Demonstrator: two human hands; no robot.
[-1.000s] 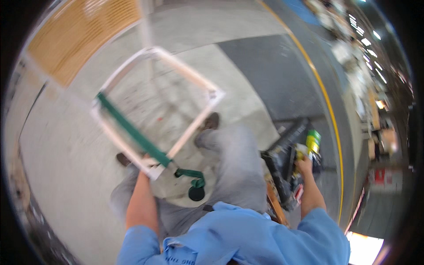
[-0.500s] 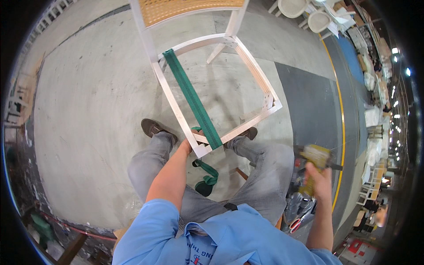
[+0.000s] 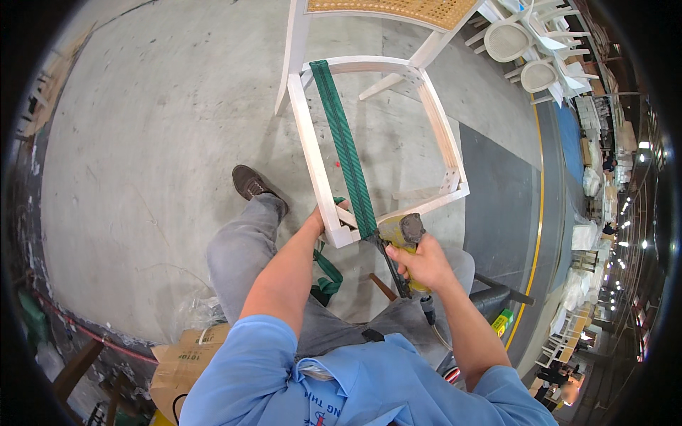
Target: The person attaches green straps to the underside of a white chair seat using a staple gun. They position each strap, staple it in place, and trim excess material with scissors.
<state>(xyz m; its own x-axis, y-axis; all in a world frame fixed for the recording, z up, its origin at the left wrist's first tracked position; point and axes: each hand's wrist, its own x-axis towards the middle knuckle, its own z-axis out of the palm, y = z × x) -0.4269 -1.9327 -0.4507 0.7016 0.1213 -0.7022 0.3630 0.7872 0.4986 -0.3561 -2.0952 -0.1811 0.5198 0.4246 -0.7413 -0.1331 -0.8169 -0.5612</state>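
While right hand (image 3: 426, 264) clamped fingers on yellow air tool (image 3: 393, 228) at near end of green strap (image 3: 346, 153), left hand (image 3: 315, 220) sat at near-left corner of chair frame (image 3: 312, 153), its finger grip unclear.

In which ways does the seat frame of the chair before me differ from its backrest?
The seat frame is mostly open, with one green strap across it, while the backrest is filled with tan woven cane. Your left hand is at the seat frame's near left corner; no hand is on the visible part of the backrest. Both have pale framing.
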